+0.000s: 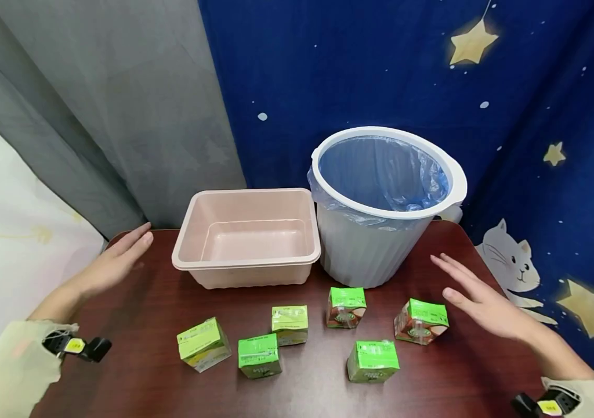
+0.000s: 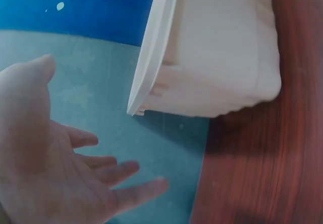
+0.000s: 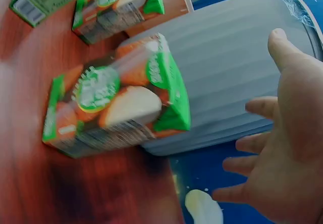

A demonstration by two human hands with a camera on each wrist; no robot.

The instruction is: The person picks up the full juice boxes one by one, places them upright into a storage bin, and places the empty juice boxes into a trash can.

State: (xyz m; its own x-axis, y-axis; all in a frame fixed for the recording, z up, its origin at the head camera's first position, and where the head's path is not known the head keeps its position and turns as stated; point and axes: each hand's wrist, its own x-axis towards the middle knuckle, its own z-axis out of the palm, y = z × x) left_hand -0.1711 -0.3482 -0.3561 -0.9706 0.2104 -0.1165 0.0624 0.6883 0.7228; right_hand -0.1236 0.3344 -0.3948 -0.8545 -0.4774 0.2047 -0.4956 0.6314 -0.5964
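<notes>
My left hand [image 1: 116, 261] hovers at the table's left side with fingers extended, apart from the pink plastic basin [image 1: 247, 264]. In the left wrist view its spread fingers hold nothing. Over the right side, my right hand [image 1: 485, 302] is also held out with nothing in it. Nearest to it is a brown and green drink carton [image 1: 421, 322], and a similar carton [image 1: 346, 307] stands in front of the bin. A green carton [image 1: 373, 361] lies nearer the front. Further left are another green carton [image 1: 259, 356] and two yellow-green cartons, one small [image 1: 290, 325] and one turned askew [image 1: 204, 343].
A grey trash bin [image 1: 375, 249] with a white rim and a blue-tinted liner bag [image 1: 380, 168] stands at the back, right beside the basin. Dark red wood forms the table [image 1: 140, 360]. Grey and blue curtains [image 1: 276, 69] hang close behind.
</notes>
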